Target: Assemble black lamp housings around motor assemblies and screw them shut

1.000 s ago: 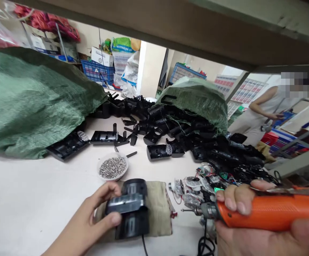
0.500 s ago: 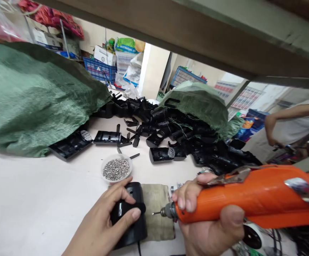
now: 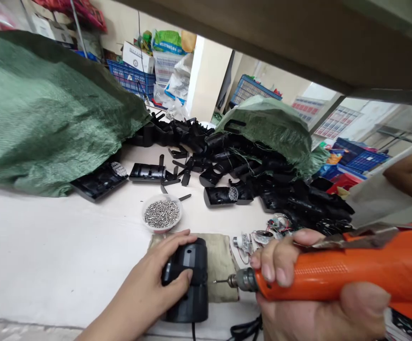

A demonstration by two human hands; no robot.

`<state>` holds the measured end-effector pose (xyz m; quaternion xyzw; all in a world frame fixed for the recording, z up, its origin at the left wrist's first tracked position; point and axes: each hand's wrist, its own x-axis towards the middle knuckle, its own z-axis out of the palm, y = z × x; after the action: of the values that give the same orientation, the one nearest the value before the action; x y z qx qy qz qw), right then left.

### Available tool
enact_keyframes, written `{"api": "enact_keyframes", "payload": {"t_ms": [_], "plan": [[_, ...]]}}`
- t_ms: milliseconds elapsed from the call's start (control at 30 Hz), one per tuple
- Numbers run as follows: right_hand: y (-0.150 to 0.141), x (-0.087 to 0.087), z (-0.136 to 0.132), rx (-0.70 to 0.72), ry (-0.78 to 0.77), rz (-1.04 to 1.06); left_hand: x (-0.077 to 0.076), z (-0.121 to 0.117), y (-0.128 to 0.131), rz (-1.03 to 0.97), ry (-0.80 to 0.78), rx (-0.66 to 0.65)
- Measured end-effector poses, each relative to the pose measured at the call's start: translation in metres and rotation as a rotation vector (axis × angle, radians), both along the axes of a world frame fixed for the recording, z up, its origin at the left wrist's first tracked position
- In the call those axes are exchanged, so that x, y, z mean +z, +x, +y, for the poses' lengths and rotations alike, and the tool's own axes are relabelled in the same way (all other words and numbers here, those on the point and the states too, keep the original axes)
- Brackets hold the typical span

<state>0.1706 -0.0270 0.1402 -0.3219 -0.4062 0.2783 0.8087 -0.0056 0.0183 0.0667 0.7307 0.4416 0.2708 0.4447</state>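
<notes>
My left hand [image 3: 163, 274] wraps over a black plastic housing [image 3: 196, 303], its thumb on the near face and the other fingers along the far side. The housing lies partly on a tan cloth pad [image 3: 223, 265], and a black cord runs from its bottom end. In my right hand [image 3: 298, 284] is an orange electric screwdriver [image 3: 319, 270], held sideways. Its thin bit points left at the housing, a short gap away from it. Just beyond my left hand stands a round clear tub [image 3: 162, 213] full of small silver screws.
Black plastic parts [image 3: 227, 156] are heaped across the back, spilling from green woven sacks [image 3: 49, 109]. Small motors with wires [image 3: 262, 234] lie beyond my right hand. A shelf beam [image 3: 262, 42] hangs overhead. Another person's arm [image 3: 410, 173] shows at the right.
The black housing and my left hand have shifted right, further onto the cloth pad. My right hand with the electric screwdriver has also moved right in view. The camera view has shifted slightly.
</notes>
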Motion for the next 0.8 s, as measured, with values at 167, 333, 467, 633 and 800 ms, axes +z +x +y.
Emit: {"api": "enact_keyframes", "payload": {"t_ms": [167, 333, 467, 633, 800], "plan": [[-0.010, -0.003, -0.001, 0.020, 0.011, 0.012, -0.003, -0.005, -0.001, -0.031, 0.046, 0.012], [-0.017, -0.005, 0.001, 0.008, 0.039, -0.003, -0.005, -0.007, -0.003, -0.068, 0.050, 0.024], [-0.020, -0.005, 0.003, -0.003, 0.044, 0.007, -0.003, -0.008, -0.004, -0.073, 0.035, 0.030], [-0.023, -0.005, 0.004, 0.008, 0.049, 0.007, -0.002, -0.009, -0.003, -0.075, 0.048, 0.049], [-0.019, -0.009, 0.002, 0.010, -0.014, 0.012, -0.009, -0.013, -0.001, -0.090, 0.027, 0.120]]}}
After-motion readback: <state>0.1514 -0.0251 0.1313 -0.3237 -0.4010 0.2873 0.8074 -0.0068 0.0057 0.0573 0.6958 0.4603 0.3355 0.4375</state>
